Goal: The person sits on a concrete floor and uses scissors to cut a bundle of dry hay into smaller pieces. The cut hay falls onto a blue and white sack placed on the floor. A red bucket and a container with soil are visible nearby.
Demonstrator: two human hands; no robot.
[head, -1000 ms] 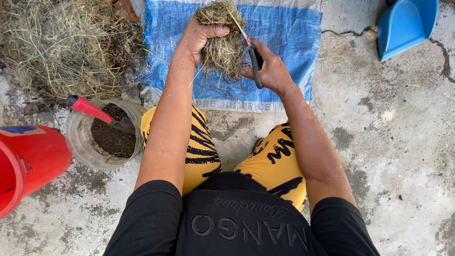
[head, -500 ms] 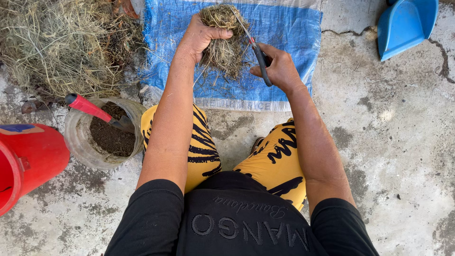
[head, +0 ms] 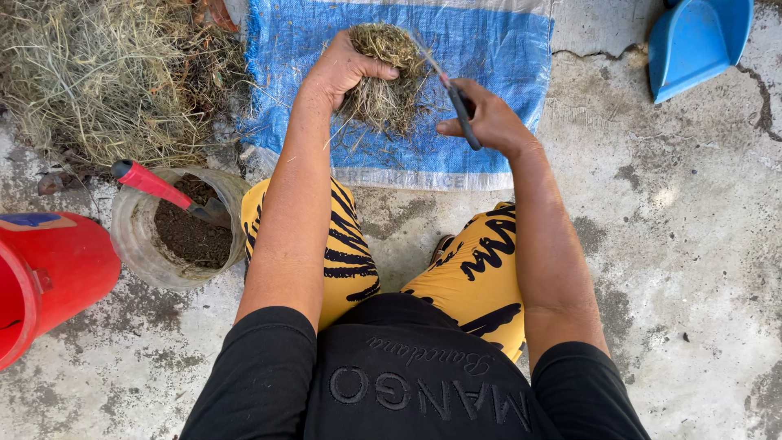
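My left hand [head: 342, 69] grips a bundle of dry grass [head: 389, 77] and holds it up over a blue woven sack [head: 505, 57] spread on the concrete. My right hand [head: 489, 122] holds a pair of scissors with black handles [head: 460, 110]. The blades point up and left into the side of the bundle. Loose strands hang down below my left fist.
A big heap of dry grass [head: 106, 73] lies at the upper left. A clear tub of dark soil [head: 183, 236] with a red-handled trowel [head: 151, 183] stands by my left knee. A red bucket [head: 45, 277] is at the left edge, a blue dustpan [head: 696, 41] at the upper right.
My right hand with the scissors has shifted slightly right and down, away from the bundle's middle. My left hand keeps the grass bundle in about the same place.
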